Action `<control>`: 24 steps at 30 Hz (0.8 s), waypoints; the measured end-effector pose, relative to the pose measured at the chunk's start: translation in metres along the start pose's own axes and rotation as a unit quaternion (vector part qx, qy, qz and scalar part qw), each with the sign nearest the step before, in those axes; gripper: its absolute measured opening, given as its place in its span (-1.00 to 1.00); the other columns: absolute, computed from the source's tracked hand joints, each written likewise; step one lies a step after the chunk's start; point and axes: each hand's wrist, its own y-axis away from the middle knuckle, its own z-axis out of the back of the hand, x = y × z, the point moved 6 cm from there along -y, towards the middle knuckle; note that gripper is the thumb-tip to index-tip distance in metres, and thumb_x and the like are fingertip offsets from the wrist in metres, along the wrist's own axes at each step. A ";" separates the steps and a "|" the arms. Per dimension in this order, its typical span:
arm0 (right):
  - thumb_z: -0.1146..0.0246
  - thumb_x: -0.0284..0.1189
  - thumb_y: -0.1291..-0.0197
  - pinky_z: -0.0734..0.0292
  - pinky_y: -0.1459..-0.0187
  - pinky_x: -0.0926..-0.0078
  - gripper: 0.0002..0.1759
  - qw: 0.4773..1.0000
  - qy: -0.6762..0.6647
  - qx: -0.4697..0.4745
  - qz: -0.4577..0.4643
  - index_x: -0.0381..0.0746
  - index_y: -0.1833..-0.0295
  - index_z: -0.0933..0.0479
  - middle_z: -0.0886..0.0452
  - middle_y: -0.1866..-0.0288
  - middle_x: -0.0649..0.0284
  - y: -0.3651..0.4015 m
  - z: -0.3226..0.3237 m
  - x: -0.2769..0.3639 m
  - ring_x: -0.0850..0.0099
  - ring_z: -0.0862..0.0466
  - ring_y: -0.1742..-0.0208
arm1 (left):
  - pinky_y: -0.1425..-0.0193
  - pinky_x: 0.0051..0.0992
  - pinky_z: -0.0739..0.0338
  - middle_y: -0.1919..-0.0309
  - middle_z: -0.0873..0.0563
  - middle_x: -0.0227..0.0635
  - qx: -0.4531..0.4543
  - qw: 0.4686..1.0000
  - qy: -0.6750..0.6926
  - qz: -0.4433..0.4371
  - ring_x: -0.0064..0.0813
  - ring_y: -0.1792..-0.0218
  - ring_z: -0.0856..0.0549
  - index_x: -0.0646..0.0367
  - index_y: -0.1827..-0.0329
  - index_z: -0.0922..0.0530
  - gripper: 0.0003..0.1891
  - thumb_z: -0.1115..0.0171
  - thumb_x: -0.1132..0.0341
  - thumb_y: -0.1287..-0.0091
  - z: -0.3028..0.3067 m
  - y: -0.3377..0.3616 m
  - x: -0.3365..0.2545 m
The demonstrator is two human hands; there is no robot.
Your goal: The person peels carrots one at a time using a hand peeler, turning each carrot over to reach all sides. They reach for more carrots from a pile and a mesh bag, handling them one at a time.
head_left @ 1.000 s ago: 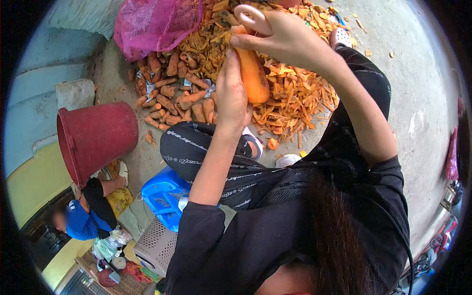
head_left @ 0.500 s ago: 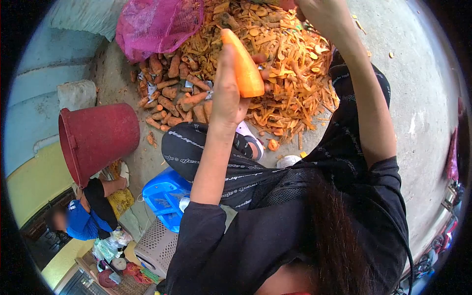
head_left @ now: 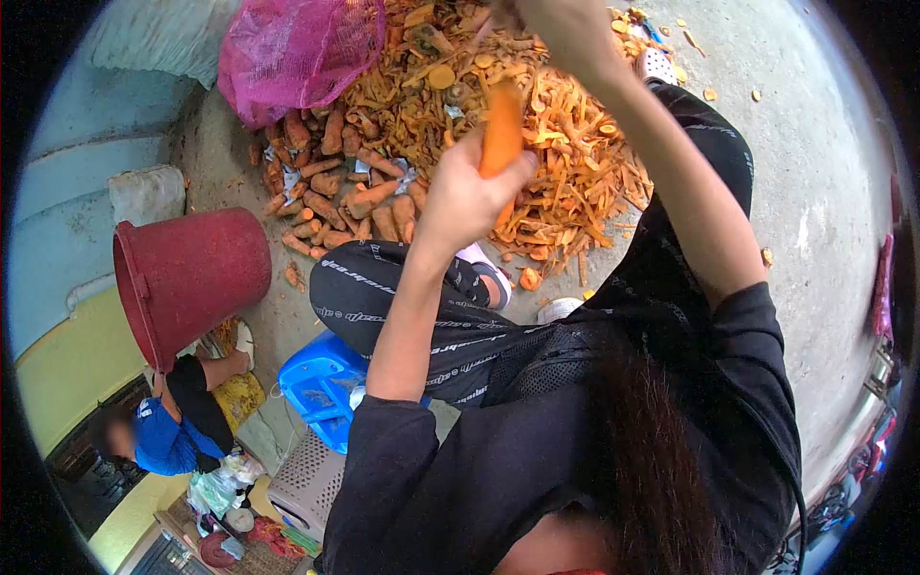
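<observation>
My left hand point(head_left: 465, 196) is closed round a peeled orange carrot point(head_left: 503, 129), its upper end pointing up and blurred by motion. Above and to the right, my right hand point(head_left: 561, 34) reaches to the top edge of the head view. Its fingers look curled round something thin that I cannot make out, partly cut off by the frame. Beneath both hands spreads a heap of carrot peelings point(head_left: 575, 182). Several unpeeled carrots point(head_left: 326, 206) lie on the ground to the left of it.
A pink mesh sack point(head_left: 297, 57) lies behind the carrots. On the left stands a red bucket point(head_left: 196, 283), with a blue plastic container point(head_left: 321, 383) by my knee and a perforated crate point(head_left: 307, 479) below. A person in blue point(head_left: 177, 436) sits beyond the bucket.
My left hand has turned so its back shows, and the carrot has moved slightly right and down. My right hand has shifted left, close to the top edge.
</observation>
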 end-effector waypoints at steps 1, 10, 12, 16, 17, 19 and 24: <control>-0.05 -0.18 -0.38 -0.37 0.68 0.63 -0.62 0.992 0.089 -0.091 0.025 -0.24 0.40 -0.40 -0.38 0.65 0.41 -0.025 0.028 -0.015 0.61 -0.40 0.70 | 0.34 -0.61 -0.45 0.41 -0.57 -0.44 0.016 1.000 0.012 0.015 -0.66 0.43 -0.54 0.27 0.12 -0.48 -0.72 -0.28 0.28 -0.24 -0.003 0.004 -0.004; -0.11 -0.17 -0.34 -0.27 0.65 0.65 -0.64 0.995 -0.039 -0.031 -0.085 -0.16 0.43 -0.33 -0.30 0.64 0.44 -0.012 0.019 -0.024 0.62 -0.32 0.68 | 0.23 -0.50 -0.49 0.36 -0.64 -0.27 -0.096 0.991 -0.087 -0.042 -0.49 0.34 -0.61 0.32 0.20 -0.52 -0.64 -0.29 0.14 -0.25 0.013 -0.010 0.002; -0.12 -0.17 -0.33 -0.26 0.64 0.65 -0.67 0.989 -0.107 -0.038 -0.094 -0.14 0.40 -0.32 -0.27 0.63 0.46 -0.009 0.017 -0.018 0.62 -0.30 0.68 | 0.12 -0.54 -0.51 0.22 -0.61 -0.23 -0.046 0.998 0.041 -0.032 -0.53 0.24 -0.62 0.36 0.05 -0.49 -0.57 -0.25 0.10 -0.30 0.012 -0.010 -0.003; -0.10 -0.21 -0.34 -0.42 0.57 0.59 -0.71 0.982 -0.145 -0.099 -0.066 -0.12 0.37 -0.27 -0.27 0.59 0.46 -0.018 0.037 -0.009 0.61 -0.33 0.65 | 0.02 -0.37 -0.61 0.14 -0.60 -0.21 -0.073 0.984 0.159 -0.042 -0.30 0.09 -0.67 0.36 -0.13 -0.36 -0.48 -0.19 0.08 -0.34 0.024 -0.017 0.009; -0.09 -0.22 -0.35 -0.49 0.54 0.56 -0.72 0.972 -0.190 -0.113 -0.077 -0.12 0.36 -0.26 -0.26 0.59 0.46 -0.020 0.040 -0.012 0.61 -0.34 0.65 | 0.03 -0.35 -0.62 0.14 -0.60 -0.20 -0.073 0.970 0.230 -0.012 -0.30 0.10 -0.66 0.36 -0.13 -0.36 -0.50 -0.15 0.09 -0.36 0.023 -0.019 0.013; -0.06 -0.24 -0.36 -0.57 0.48 0.48 -0.74 0.962 -0.217 -0.130 -0.107 -0.11 0.35 -0.25 -0.26 0.59 0.47 -0.022 0.049 -0.022 0.61 -0.35 0.63 | 0.04 -0.30 -0.63 0.14 -0.60 -0.17 -0.072 0.926 0.368 0.049 -0.28 0.11 -0.66 0.36 -0.12 -0.37 -0.54 -0.09 0.10 -0.40 0.020 -0.021 0.020; -0.01 -0.30 -0.39 -0.62 0.44 0.39 -0.82 0.916 -0.297 -0.193 -0.188 -0.11 0.28 -0.24 -0.29 0.58 0.46 -0.018 0.050 -0.030 0.59 -0.39 0.61 | -0.13 -0.19 -0.52 0.20 -0.58 -0.14 0.083 0.692 0.710 0.099 -0.29 0.10 -0.60 0.43 -0.12 -0.37 -0.59 0.00 0.23 -0.41 0.011 -0.028 0.030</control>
